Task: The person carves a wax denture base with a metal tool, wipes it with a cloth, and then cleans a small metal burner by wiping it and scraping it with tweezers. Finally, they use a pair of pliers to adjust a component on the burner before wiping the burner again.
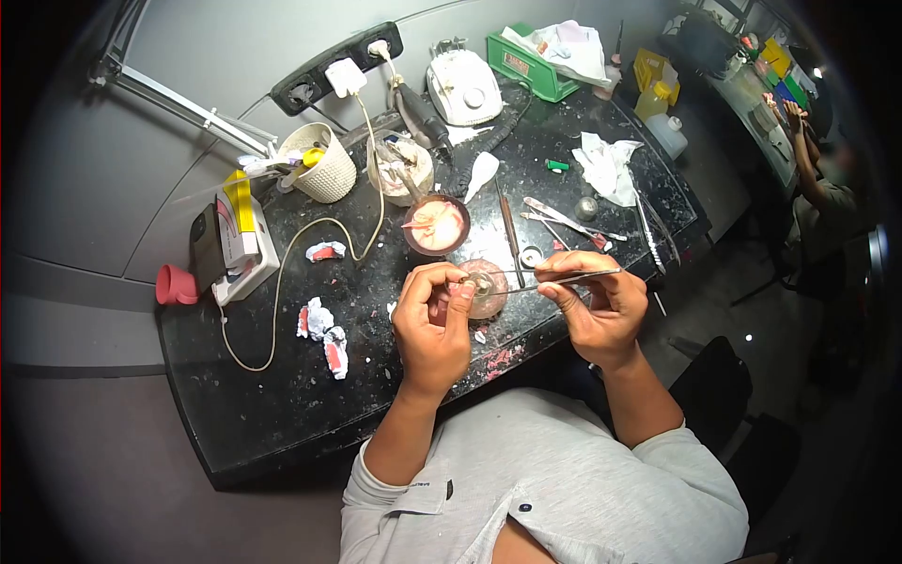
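Observation:
My left hand is curled around a small piece held at its fingertips, above the front edge of the black worktop; the piece is too small to make out. My right hand grips a thin metal instrument that points left, its tip meeting the piece in my left hand. Just behind my fingers stands a small glass burner. A dark bowl with pink material sits a little farther back.
Several metal tools lie right of the bowl beside crumpled tissue. Pink-and-white dental casts lie at the left. A woven cup, a white motor unit, a green box and a wall socket line the back. Another person sits far right.

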Action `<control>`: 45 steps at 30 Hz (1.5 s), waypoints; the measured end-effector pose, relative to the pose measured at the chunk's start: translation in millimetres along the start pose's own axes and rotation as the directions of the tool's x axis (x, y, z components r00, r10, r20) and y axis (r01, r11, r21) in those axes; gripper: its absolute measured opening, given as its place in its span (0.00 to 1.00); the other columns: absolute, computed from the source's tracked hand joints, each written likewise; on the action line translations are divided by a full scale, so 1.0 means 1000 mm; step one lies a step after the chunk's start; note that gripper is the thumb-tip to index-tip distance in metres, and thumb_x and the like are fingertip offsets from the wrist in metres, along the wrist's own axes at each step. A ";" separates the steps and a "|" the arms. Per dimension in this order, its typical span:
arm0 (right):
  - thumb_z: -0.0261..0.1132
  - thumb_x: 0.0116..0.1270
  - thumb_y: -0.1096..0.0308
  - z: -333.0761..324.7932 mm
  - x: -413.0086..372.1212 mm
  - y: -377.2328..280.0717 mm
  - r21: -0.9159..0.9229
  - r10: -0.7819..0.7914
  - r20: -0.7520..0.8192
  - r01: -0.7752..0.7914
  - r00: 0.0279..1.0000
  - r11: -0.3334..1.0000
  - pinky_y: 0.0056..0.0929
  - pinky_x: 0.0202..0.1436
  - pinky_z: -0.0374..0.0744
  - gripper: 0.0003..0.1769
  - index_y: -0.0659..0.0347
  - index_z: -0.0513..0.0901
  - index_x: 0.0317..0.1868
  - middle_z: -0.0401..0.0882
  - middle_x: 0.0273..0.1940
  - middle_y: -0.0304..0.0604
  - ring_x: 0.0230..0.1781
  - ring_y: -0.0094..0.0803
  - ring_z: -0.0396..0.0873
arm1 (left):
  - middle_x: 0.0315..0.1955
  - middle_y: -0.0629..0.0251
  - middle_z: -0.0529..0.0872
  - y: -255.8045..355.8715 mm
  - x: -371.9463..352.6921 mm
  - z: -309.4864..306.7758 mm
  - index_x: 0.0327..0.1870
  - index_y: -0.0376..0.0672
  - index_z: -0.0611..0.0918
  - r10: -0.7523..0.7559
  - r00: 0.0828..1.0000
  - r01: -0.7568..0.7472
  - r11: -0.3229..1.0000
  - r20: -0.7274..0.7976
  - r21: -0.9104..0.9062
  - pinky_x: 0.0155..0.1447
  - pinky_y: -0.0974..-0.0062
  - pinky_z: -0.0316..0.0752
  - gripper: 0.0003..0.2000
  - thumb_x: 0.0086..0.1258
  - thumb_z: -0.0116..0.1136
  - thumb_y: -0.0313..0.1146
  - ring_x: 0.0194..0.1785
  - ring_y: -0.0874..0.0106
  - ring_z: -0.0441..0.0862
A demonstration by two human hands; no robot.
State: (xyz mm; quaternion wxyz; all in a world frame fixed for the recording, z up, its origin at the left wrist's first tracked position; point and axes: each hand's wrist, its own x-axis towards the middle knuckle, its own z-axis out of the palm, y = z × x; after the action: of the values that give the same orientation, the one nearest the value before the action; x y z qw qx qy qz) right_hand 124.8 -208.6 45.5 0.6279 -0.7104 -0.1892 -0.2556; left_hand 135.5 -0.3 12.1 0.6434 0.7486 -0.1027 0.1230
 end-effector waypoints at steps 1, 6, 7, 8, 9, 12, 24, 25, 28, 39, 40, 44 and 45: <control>0.77 0.64 0.88 0.000 0.001 -0.001 -0.006 -0.018 0.003 0.018 1.000 1.000 0.31 0.52 0.90 0.16 0.73 0.84 0.50 0.91 0.42 0.53 0.45 0.34 0.91 | 0.47 0.65 0.85 0.001 0.001 0.000 0.48 0.34 0.83 0.011 1.000 -0.011 1.000 -0.008 0.019 0.29 0.87 0.72 0.04 0.79 0.65 0.21 0.31 0.87 0.75; 0.76 0.63 0.89 0.004 0.000 -0.003 0.014 -0.045 -0.036 0.046 0.998 0.999 0.32 0.51 0.90 0.15 0.72 0.85 0.48 0.91 0.42 0.51 0.44 0.35 0.92 | 0.46 0.64 0.85 0.009 0.005 -0.001 0.48 0.33 0.82 0.062 0.998 -0.062 0.995 0.005 0.081 0.29 0.87 0.72 0.04 0.78 0.65 0.21 0.32 0.87 0.75; 0.76 0.62 0.90 0.004 -0.001 -0.002 -0.014 -0.064 -0.039 0.063 0.997 0.998 0.32 0.51 0.90 0.15 0.72 0.85 0.47 0.91 0.42 0.51 0.44 0.35 0.92 | 0.46 0.64 0.85 0.010 0.005 -0.001 0.48 0.33 0.83 0.075 0.997 -0.075 0.994 0.003 0.085 0.30 0.86 0.73 0.04 0.78 0.65 0.20 0.32 0.86 0.75; 0.76 0.62 0.90 0.004 -0.002 -0.001 -0.014 -0.063 -0.040 0.063 0.997 0.998 0.32 0.51 0.90 0.15 0.72 0.85 0.47 0.91 0.42 0.51 0.44 0.35 0.92 | 0.46 0.64 0.85 0.010 0.006 -0.001 0.48 0.33 0.83 0.075 0.997 -0.075 0.993 0.005 0.086 0.30 0.86 0.73 0.04 0.78 0.65 0.20 0.32 0.86 0.75; 0.76 0.62 0.90 0.005 -0.003 -0.001 -0.001 -0.058 -0.052 0.058 0.997 0.998 0.32 0.50 0.90 0.14 0.72 0.85 0.47 0.91 0.41 0.51 0.44 0.35 0.92 | 0.46 0.64 0.84 0.010 0.008 -0.002 0.47 0.33 0.83 0.145 0.989 -0.144 0.983 0.002 0.112 0.31 0.86 0.73 0.04 0.78 0.65 0.20 0.32 0.86 0.76; 0.76 0.62 0.90 0.005 -0.003 0.001 0.012 -0.047 -0.058 0.047 0.997 0.999 0.31 0.49 0.90 0.13 0.72 0.85 0.46 0.91 0.41 0.50 0.43 0.35 0.92 | 0.46 0.64 0.84 0.010 0.012 -0.005 0.47 0.33 0.83 0.232 0.973 -0.230 0.961 0.005 0.153 0.33 0.85 0.74 0.03 0.77 0.65 0.19 0.33 0.85 0.76; 0.71 0.66 0.92 0.004 0.000 0.009 -0.033 -0.020 0.090 0.023 0.996 0.999 0.31 0.52 0.89 0.16 0.72 0.82 0.51 0.90 0.43 0.54 0.45 0.35 0.90 | 0.44 0.64 0.85 0.013 0.010 -0.005 0.46 0.33 0.83 0.119 0.993 -0.116 0.980 -0.010 0.163 0.38 0.83 0.73 0.04 0.76 0.66 0.20 0.36 0.84 0.77; 0.72 0.66 0.91 0.004 -0.001 0.010 -0.031 -0.002 0.091 0.005 0.996 1.000 0.31 0.52 0.89 0.16 0.73 0.82 0.52 0.90 0.44 0.55 0.46 0.35 0.90 | 0.44 0.65 0.86 0.013 0.012 -0.006 0.46 0.33 0.84 0.157 0.987 -0.152 0.970 -0.013 0.191 0.40 0.82 0.72 0.04 0.76 0.67 0.21 0.37 0.83 0.77; 0.72 0.67 0.91 0.002 -0.002 0.012 -0.040 0.006 0.079 -0.003 0.997 0.999 0.32 0.54 0.89 0.16 0.73 0.82 0.52 0.90 0.45 0.55 0.47 0.35 0.91 | 0.43 0.65 0.86 0.015 0.012 -0.005 0.46 0.34 0.84 0.141 0.990 -0.132 0.974 -0.033 0.182 0.43 0.81 0.71 0.04 0.75 0.68 0.22 0.39 0.82 0.76; 0.75 0.66 0.87 0.005 0.002 0.005 -0.049 -0.010 0.003 0.010 1.000 0.999 0.28 0.49 0.90 0.13 0.72 0.85 0.49 0.91 0.42 0.52 0.43 0.32 0.92 | 0.43 0.65 0.86 0.012 0.012 -0.004 0.46 0.33 0.85 0.119 0.992 -0.112 0.980 -0.032 0.162 0.43 0.81 0.72 0.04 0.75 0.67 0.22 0.38 0.82 0.77; 0.72 0.66 0.91 0.004 0.001 0.005 -0.085 -0.018 0.052 0.022 0.999 0.996 0.30 0.52 0.90 0.14 0.73 0.82 0.50 0.91 0.41 0.54 0.44 0.33 0.91 | 0.43 0.65 0.86 0.012 0.012 -0.004 0.46 0.33 0.85 0.126 0.992 -0.119 0.980 -0.032 0.162 0.43 0.81 0.72 0.04 0.75 0.67 0.21 0.38 0.82 0.77; 0.72 0.66 0.92 0.003 -0.002 0.011 -0.128 -0.033 0.061 0.040 0.998 0.991 0.29 0.50 0.90 0.13 0.73 0.83 0.49 0.91 0.41 0.53 0.43 0.33 0.91 | 0.44 0.65 0.86 0.014 0.012 -0.004 0.46 0.33 0.84 0.151 0.988 -0.145 0.973 -0.019 0.181 0.42 0.82 0.72 0.04 0.75 0.67 0.21 0.38 0.82 0.77; 0.74 0.64 0.89 0.006 -0.002 0.012 -0.104 -0.019 0.000 0.018 1.000 0.994 0.29 0.47 0.87 0.12 0.70 0.86 0.46 0.91 0.39 0.50 0.40 0.33 0.91 | 0.44 0.65 0.86 0.014 0.011 -0.004 0.46 0.33 0.84 0.132 0.991 -0.127 0.975 -0.014 0.182 0.41 0.82 0.72 0.04 0.75 0.67 0.21 0.37 0.83 0.77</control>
State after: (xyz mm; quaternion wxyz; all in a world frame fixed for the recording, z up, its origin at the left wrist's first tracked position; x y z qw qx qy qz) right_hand 130.9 -203.8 34.4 0.5878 -0.7402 -0.1817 -0.2714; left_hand 141.4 2.0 29.7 0.5648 0.7939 -0.1313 0.1831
